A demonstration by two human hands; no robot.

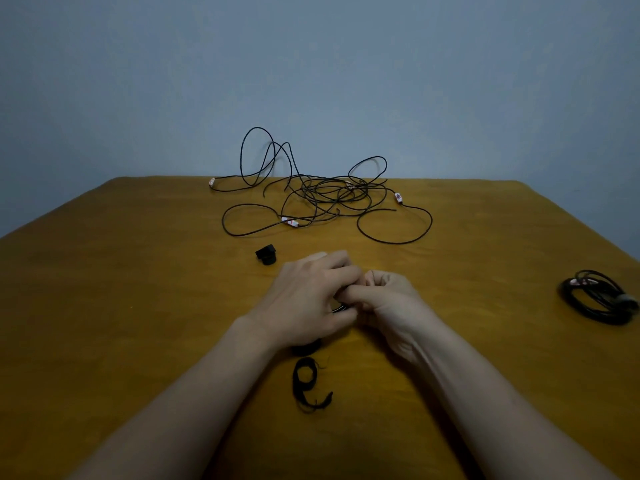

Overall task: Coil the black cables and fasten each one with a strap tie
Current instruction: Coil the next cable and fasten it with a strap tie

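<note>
Your left hand (308, 299) and right hand (388, 299) meet, the fingers of both curled round a mostly hidden black cable coil (339, 308) just above the mustard-yellow tabletop (138, 289). A loose black strap tie (306, 384) lies nearer you. Tangled black cables (329, 194) sprawl by the blue-grey wall (311, 64).

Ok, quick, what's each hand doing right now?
Left hand: gripping a small black cable coil, mostly hidden.
Right hand: fingers curled at the coil; grip cannot be told.
</note>
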